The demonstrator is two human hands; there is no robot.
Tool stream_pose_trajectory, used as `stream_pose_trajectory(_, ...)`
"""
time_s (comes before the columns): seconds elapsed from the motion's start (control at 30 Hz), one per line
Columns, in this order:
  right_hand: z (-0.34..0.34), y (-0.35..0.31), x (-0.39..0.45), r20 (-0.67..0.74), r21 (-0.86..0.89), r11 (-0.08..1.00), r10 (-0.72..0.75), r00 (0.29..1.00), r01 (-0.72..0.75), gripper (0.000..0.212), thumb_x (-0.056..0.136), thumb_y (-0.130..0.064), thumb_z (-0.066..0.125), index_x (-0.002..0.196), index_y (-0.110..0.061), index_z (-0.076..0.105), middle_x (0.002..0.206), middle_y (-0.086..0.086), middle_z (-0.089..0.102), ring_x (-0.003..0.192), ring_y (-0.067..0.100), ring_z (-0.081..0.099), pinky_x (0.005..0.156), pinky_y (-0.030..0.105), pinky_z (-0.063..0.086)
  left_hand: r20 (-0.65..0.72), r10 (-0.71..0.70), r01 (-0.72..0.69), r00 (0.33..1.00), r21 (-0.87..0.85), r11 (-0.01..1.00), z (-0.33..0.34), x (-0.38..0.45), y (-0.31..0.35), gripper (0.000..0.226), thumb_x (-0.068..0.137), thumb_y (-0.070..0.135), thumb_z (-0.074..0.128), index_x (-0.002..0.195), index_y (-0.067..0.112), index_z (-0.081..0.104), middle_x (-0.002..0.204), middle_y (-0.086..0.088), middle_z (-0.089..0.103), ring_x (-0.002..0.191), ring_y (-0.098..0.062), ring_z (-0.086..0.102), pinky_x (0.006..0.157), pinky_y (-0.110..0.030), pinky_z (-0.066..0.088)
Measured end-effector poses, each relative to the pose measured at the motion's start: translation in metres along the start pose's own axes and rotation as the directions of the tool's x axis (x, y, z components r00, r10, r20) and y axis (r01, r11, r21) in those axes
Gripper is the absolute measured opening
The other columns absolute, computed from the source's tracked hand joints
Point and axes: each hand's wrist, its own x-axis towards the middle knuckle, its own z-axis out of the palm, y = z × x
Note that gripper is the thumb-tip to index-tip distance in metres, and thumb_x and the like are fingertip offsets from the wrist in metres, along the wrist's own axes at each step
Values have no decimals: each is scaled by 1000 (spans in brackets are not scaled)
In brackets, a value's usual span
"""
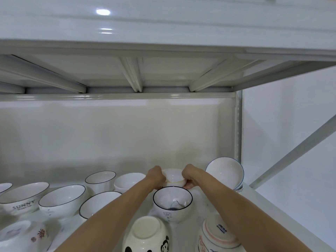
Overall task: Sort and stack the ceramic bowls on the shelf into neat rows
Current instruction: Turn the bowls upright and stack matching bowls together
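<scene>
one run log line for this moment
step: stacking | left hand + right hand: grip white bowl | place: back of shelf

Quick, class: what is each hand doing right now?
Left hand: grips the white bowl on its left side.
Right hand: grips the same bowl's right side.

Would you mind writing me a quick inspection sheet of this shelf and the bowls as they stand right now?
Surface: white metal shelf, glossy, crowded with bowls.
Job's things: both hands hold a small white bowl at the back; black-rimmed bowl upright just in front; SUNNY bowl upright at left; panda bowl upside down at the front; blue-rimmed bowls tilted on edge in the right corner.
Clutter: nothing seen besides bowls.
Grippers: left hand and right hand grip the small bowl's opposite sides.
Cables: nothing seen.
Surroundings: upper shelf overhead; white wall to the right.
</scene>
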Motion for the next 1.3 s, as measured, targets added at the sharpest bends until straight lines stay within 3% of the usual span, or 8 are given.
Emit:
stream_pose_trajectory(0.17,-1,-3,-15,-10,-122,991,-53,999,52,35,99,-5,34,67,-6,49,40,7,59,42,17,58,27,21,42,-11,38,-35,999,190,981,0,-1,4,32,93,5,42,124,-4,47,130,-20,54,120,-32,54,93,-33,46)
stream_pose_trajectory(0.27,-1,-5,-23,-51,-316,928,-223,973,196,26,94,-2,43,69,-9,45,87,13,69,73,27,68,57,29,54,-37,114,-96,993,332,938,-1,-5,9,30,94,6,41,121,-3,49,127,-19,56,117,-31,55,91,-32,45)
stream_pose_trajectory(0.37,-9,-7,-32,-165,-521,781,-488,857,344,9,90,-2,43,90,-2,53,106,16,62,103,33,63,68,29,46,-122,198,-134,973,404,905,-7,-9,19,28,93,7,41,118,-1,51,127,-18,51,115,-33,54,90,-35,45)
stream_pose_trajectory(0.43,-21,-8,-39,-224,-567,731,-580,783,380,23,90,-6,44,110,-5,55,121,15,60,112,31,58,80,28,44,-157,278,-206,948,363,909,-11,-6,29,32,95,13,42,124,1,48,130,-18,46,118,-33,51,94,-35,43)
stream_pose_trajectory(0.67,-93,24,-47,-485,-761,637,-685,544,124,25,88,-11,48,110,-9,59,114,9,59,106,27,59,90,35,40,22,405,-403,914,155,902,7,0,82,51,100,33,44,143,6,39,146,-12,44,134,-24,43,107,-26,32)
stream_pose_trajectory(0.87,-130,73,-47,-535,-742,670,-566,627,-29,29,92,-22,46,118,-12,55,120,8,56,110,26,56,92,38,37,198,354,-392,914,201,898,49,0,115,58,98,39,47,140,0,35,143,-17,45,131,-29,45,104,-31,38)
stream_pose_trajectory(1.03,-136,94,-46,-462,-655,752,-478,747,75,30,96,-17,44,123,-5,48,124,13,58,113,30,58,87,34,45,113,391,-406,913,316,857,73,3,125,37,93,20,51,125,2,48,131,-16,54,119,-30,53,92,-32,44)
stream_pose_trajectory(1.3,-136,102,-47,-450,-632,756,-538,713,172,15,91,1,41,94,-11,32,114,19,60,95,33,59,70,30,36,-18,427,-393,904,361,846,78,6,125,31,86,4,44,116,5,52,121,-13,59,111,-31,57,85,-33,46)
